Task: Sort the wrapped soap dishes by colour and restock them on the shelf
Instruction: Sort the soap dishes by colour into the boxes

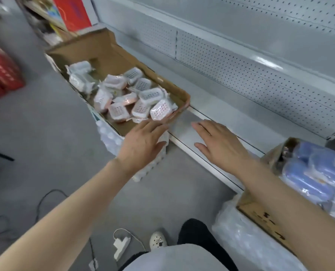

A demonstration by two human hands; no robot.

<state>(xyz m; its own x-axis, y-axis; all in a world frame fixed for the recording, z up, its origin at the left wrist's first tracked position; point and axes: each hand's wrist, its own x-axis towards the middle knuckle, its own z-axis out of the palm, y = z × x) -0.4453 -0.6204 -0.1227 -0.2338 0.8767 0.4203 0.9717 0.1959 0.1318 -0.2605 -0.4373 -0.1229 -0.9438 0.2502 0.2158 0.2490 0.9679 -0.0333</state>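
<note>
Though blurred at the edges, enough to log. Open cardboard box sitting on left end of grey metal shelf, against perforated back panel. Wrapped soap dishes heaped loose inside box, pink and grey-white ones mixed. Second box at right with blue wrapped packs. Plastic-wrapped white bottles below first box. Red basket far left. White power adapter and cables on floor near shoe. Left hand at near corner of first box, fingers straight, holding nothing; contact with rim unclear. Right hand flat over bare shelf just beside box, fingers spread straight, holding nothing; touching or hovering, cannot tell.
</note>
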